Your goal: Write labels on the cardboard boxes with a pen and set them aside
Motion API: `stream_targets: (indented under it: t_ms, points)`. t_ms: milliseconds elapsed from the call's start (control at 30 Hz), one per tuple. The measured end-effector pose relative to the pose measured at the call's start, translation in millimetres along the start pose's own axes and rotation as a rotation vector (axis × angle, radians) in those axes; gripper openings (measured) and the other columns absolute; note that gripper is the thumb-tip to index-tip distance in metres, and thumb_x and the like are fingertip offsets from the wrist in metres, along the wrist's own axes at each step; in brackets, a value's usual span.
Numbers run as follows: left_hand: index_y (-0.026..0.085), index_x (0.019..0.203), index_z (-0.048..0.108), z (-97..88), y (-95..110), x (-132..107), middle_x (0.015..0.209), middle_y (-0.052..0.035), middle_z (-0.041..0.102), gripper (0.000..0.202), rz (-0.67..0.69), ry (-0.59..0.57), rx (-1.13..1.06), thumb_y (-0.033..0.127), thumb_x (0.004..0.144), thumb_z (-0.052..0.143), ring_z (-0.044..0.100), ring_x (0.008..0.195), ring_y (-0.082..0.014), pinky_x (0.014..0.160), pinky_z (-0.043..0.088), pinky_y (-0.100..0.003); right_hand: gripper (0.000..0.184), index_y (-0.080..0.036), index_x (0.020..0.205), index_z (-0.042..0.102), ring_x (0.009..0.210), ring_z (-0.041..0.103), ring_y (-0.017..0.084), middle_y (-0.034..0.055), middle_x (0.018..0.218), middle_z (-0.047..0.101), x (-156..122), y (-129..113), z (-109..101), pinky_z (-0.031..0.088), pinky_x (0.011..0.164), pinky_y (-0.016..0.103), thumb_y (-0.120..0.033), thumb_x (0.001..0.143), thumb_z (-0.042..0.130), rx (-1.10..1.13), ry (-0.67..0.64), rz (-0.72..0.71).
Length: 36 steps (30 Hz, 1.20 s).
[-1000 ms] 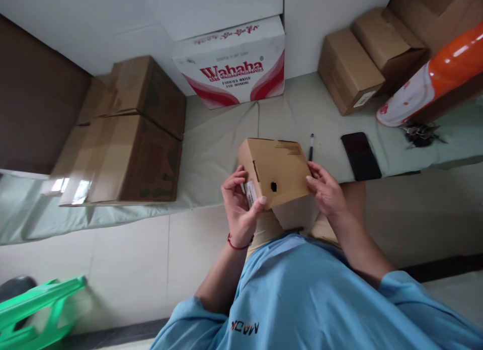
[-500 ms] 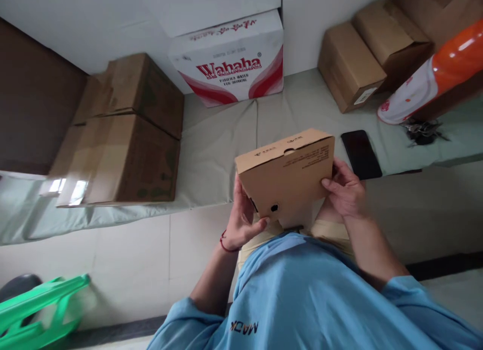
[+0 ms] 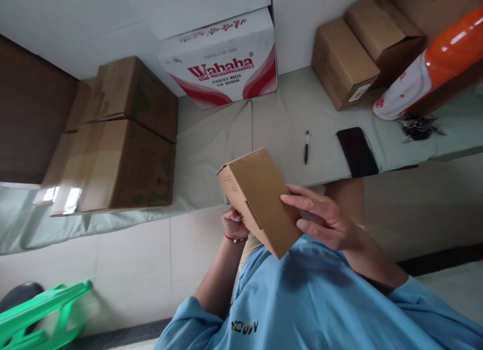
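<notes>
A small brown cardboard box (image 3: 269, 204) is held tilted above my lap, with a plain broad face toward me and a slotted, faintly printed narrow side to the left. My left hand (image 3: 234, 224) is closed on the box's lower left side; its fingertips are partly hidden by the box. On the other side, my right hand (image 3: 324, 216) has its fingers stretched and apart, the tips resting against the right part of the broad face. Beyond the box, a pen (image 3: 306, 147) lies on the cloth-covered table (image 3: 211, 143), with a black phone (image 3: 357, 151) to its right.
Taped cartons (image 3: 109, 153) stand on the left. At the back is a white and red Wahaha carton (image 3: 226, 63). Brown boxes (image 3: 341, 63), an orange and white cylinder (image 3: 426, 70) and keys (image 3: 418, 127) are at right. A green plastic stool (image 3: 45, 309) stands on the floor.
The box has been turned from its printed, two-handed position to a steep tilt with another face showing. My right hand has loosened its grip and shifted left. The pen has come into view.
</notes>
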<state>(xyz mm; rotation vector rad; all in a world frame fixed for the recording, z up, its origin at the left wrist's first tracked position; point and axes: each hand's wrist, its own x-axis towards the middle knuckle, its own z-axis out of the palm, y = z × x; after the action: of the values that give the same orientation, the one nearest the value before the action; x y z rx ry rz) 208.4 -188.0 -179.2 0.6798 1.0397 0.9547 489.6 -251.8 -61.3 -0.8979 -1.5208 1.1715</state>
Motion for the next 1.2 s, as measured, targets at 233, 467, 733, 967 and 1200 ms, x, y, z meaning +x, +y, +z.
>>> stream_targets:
  t_ms: [233, 467, 733, 967, 1200]
  points:
    - [0.028, 0.104, 0.082, 14.9, 16.2, -4.2, 0.106, -0.0005, 0.085, 0.051, -0.047, 0.025, -0.116, 0.024, 0.054, 0.070, 0.079, 0.093, -0.0242, 0.087, 0.068, -0.040, 0.049, -0.038, 0.155, 0.065, 0.151, 0.060, 0.024, 0.0008, 0.160, 0.066, 3.9, 17.0, -6.5, 0.048, 0.128, 0.040, -0.052, 0.108, 0.064, 0.074, 0.323, 0.296]
    - [0.039, 0.158, 0.057, 34.9, 38.3, -4.3, 0.171, -0.0037, 0.054, 0.084, 0.165, -0.046, 0.087, 0.029, 0.079, 0.083, 0.055, 0.155, -0.0256, 0.124, 0.050, -0.038, 0.061, -0.034, 0.149, 0.064, 0.150, 0.060, 0.025, 0.0034, 0.160, 0.066, -0.7, 73.3, -10.5, 0.044, 0.131, 0.047, -0.058, 0.095, 0.080, 0.212, 0.416, 0.512]
    - [0.034, 0.159, 0.056, 26.7, 33.6, -12.2, 0.134, -0.0124, 0.075, 0.080, 0.049, -0.106, 0.149, 0.060, 0.089, 0.085, 0.077, 0.119, -0.0294, 0.099, 0.066, -0.044, 0.058, -0.028, 0.117, 0.082, 0.126, 0.073, 0.029, 0.0053, 0.125, 0.083, 91.4, 93.6, -60.3, 0.062, 0.103, 0.045, -0.069, 0.077, 0.089, 0.106, 0.502, 0.538]
    - [0.020, 0.108, 0.084, 18.9, 33.8, -42.8, 0.109, -0.0119, 0.080, 0.043, -0.061, -0.294, 0.620, 0.060, 0.092, 0.080, 0.076, 0.097, -0.0249, 0.088, 0.064, -0.037, 0.047, -0.022, 0.090, 0.086, 0.096, 0.079, 0.031, 0.0085, 0.100, 0.085, 218.7, 76.6, -113.3, 0.065, 0.090, 0.047, -0.050, 0.058, 0.106, 0.007, -0.142, 0.643]
    - [0.021, 0.108, 0.083, 40.5, 29.3, -50.6, 0.098, -0.0099, 0.081, 0.035, 0.041, -0.314, 0.779, 0.052, 0.097, 0.074, 0.073, 0.085, -0.0228, 0.075, 0.060, -0.033, 0.044, -0.004, 0.097, 0.083, 0.117, 0.076, 0.018, -0.0077, 0.095, 0.075, 300.9, 77.9, -45.6, 0.046, 0.117, 0.042, -0.044, 0.091, 0.068, -0.268, -0.354, 0.270]
